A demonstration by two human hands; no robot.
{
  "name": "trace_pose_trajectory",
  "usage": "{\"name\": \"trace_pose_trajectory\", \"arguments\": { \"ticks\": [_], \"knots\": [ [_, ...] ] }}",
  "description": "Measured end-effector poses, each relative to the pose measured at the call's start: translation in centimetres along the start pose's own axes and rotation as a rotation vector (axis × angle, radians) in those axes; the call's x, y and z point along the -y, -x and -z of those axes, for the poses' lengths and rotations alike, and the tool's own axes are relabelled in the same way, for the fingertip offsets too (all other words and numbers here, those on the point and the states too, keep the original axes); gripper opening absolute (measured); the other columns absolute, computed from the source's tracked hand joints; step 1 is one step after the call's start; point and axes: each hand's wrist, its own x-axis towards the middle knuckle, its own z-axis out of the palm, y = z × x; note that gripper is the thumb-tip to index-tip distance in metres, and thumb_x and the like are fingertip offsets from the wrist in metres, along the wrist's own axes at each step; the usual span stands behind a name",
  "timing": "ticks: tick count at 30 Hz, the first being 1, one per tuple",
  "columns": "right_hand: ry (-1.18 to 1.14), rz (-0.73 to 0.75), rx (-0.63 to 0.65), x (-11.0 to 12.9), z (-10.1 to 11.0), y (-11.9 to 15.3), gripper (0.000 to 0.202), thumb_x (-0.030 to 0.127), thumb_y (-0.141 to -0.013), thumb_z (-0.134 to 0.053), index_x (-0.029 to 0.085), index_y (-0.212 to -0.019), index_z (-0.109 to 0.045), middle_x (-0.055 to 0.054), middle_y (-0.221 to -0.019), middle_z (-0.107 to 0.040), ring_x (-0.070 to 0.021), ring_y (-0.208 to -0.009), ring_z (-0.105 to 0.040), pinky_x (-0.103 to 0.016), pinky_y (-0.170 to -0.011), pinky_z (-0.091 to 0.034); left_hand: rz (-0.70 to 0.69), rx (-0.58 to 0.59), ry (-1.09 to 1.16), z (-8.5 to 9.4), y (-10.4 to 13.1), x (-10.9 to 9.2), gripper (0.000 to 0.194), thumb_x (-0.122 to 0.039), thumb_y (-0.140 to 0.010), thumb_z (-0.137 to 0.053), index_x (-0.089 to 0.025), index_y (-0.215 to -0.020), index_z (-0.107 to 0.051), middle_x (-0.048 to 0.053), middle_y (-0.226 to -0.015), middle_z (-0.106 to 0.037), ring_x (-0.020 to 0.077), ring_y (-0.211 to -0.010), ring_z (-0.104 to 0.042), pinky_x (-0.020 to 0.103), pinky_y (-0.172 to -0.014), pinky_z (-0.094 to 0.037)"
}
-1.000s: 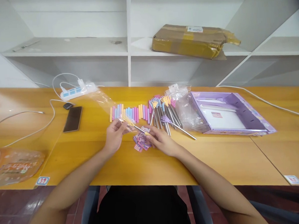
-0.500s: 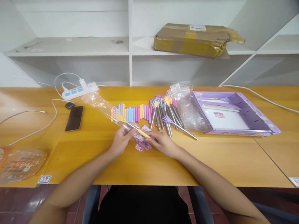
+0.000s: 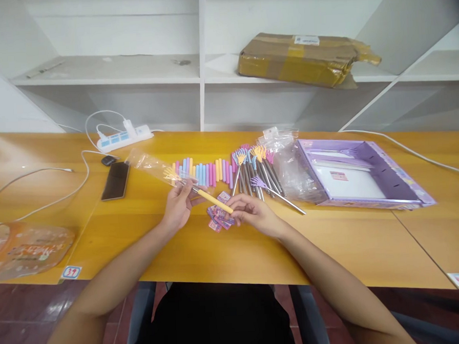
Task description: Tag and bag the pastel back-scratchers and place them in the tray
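Observation:
A yellow back scratcher (image 3: 214, 200) slants between my hands, its claw end inside a clear plastic bag (image 3: 147, 162). My left hand (image 3: 178, 203) is closed round the bag and the metal shaft, just below the claw. With its fingertips, my right hand (image 3: 251, 212) pinches the lower end of the yellow handle. Beneath the handle lie several small pink and purple cards (image 3: 220, 222). Beyond my hands is a row of coloured handle tubes (image 3: 210, 174). To its right, several back scratchers with metal shafts (image 3: 258, 170) are piled, one purple-clawed back scratcher (image 3: 274, 191) lying in front.
Clear plastic bags (image 3: 294, 171) lie beside an open purple box (image 3: 369, 203) at the right. On the left are a phone (image 3: 115, 182), a power strip (image 3: 124, 139), a cable and an orange-printed pouch (image 3: 39, 251). A taped carton (image 3: 296, 60) sits on the shelf.
The bag has slid up toward the claw, so the yellow handle now shows bare. My left hand has shifted slightly up and left; the right hand has moved to the handle's end.

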Motion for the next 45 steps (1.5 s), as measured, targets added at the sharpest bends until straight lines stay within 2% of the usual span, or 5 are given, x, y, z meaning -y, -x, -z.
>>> {"name": "trace_pose_trajectory", "arguments": {
  "ticks": [8,22,27,33,45],
  "knots": [
    [0.170,0.124,-0.165,-1.7,-0.1,-0.8,0.040,0.047,-0.090,-0.087,0.023,-0.112,-0.065,-0.001,-0.093,-0.070,-0.0147,-0.076,-0.065,-0.028,-0.066,-0.055,0.110,0.150,-0.042,-1.0,1.5,1.3,0.046,-0.058,-0.085,-0.088,-0.017,-0.100,-0.074,0.012,-0.100,-0.082,0.0285,-0.095,-0.081,0.041,-0.076,-0.071],
    [0.409,0.183,-0.169,-2.5,-1.4,-0.4,0.041,0.051,-0.100,-0.076,0.025,-0.128,-0.060,-0.002,-0.096,-0.066,-0.0153,-0.069,-0.067,-0.029,-0.064,-0.055,0.217,0.365,-0.189,-0.9,2.9,3.3,0.041,-0.056,-0.094,-0.079,-0.017,-0.106,-0.078,0.013,-0.096,-0.081,0.0275,-0.081,-0.081,0.037,-0.068,-0.068],
    [0.555,0.358,-0.046,-2.4,-0.1,-0.3,0.089,0.054,-0.083,-0.092,0.030,-0.155,-0.045,-0.015,-0.138,-0.055,-0.0267,-0.101,-0.071,-0.042,-0.081,-0.065,0.166,0.271,-0.171,-0.6,2.0,2.3,0.041,-0.055,-0.089,-0.084,-0.017,-0.103,-0.076,0.009,-0.094,-0.080,0.0227,-0.077,-0.078,0.036,-0.071,-0.066],
    [0.766,0.599,-0.099,-1.9,0.3,0.0,0.016,0.026,-0.106,-0.068,0.029,-0.120,-0.074,-0.011,-0.130,-0.054,-0.0204,-0.099,-0.068,-0.039,-0.085,-0.064,0.195,0.315,-0.175,-0.2,1.5,1.8,0.039,-0.053,-0.090,-0.084,-0.018,-0.105,-0.075,0.009,-0.094,-0.080,0.0215,-0.075,-0.077,0.034,-0.068,-0.065],
    [0.938,0.730,-0.147,-1.4,-0.4,-0.5,0.002,0.024,-0.105,-0.070,0.025,-0.107,-0.072,-0.005,-0.098,-0.078,-0.0215,-0.090,-0.067,-0.038,-0.083,-0.052,0.244,0.502,-0.362,-0.6,2.1,2.5,0.052,-0.063,-0.092,-0.078,-0.013,-0.103,-0.069,0.007,-0.083,-0.077,0.0191,-0.072,-0.075,0.032,-0.070,-0.062]
  ]
}}
